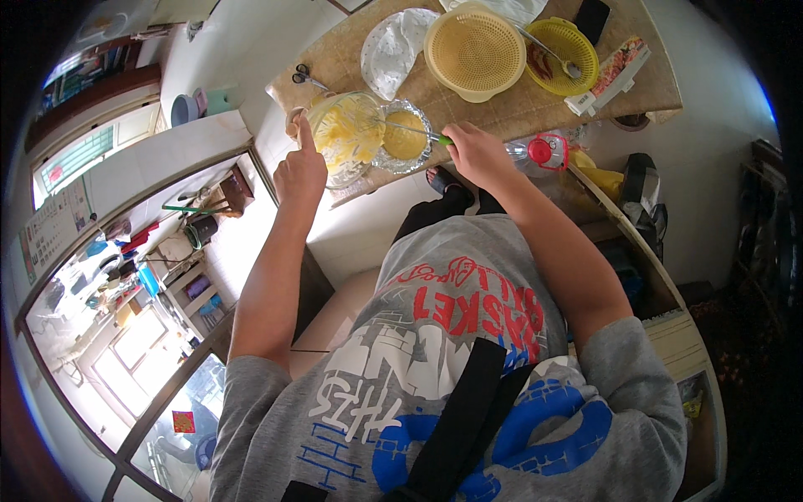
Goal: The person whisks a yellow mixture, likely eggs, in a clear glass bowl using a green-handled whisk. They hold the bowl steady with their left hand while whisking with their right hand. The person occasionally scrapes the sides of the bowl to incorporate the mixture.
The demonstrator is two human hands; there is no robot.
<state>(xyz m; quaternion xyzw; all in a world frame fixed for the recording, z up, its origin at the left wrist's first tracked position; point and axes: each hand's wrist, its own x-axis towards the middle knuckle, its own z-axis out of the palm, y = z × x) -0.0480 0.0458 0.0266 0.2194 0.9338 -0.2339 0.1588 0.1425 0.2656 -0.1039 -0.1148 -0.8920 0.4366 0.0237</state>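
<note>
Colander (475, 52) far; foil pan (427, 152) right of batter-smeared bowl (339, 151). Left hand (302, 166) grips bowl; right hand (477, 153), green-handled utensil (441, 139).

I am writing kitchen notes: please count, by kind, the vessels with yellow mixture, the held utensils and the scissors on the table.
Glass bowl: 1
Foil-edged container: 1
Green-handled utensil, held in the right hand: 1
Scissors: 1
Total: 4
</note>
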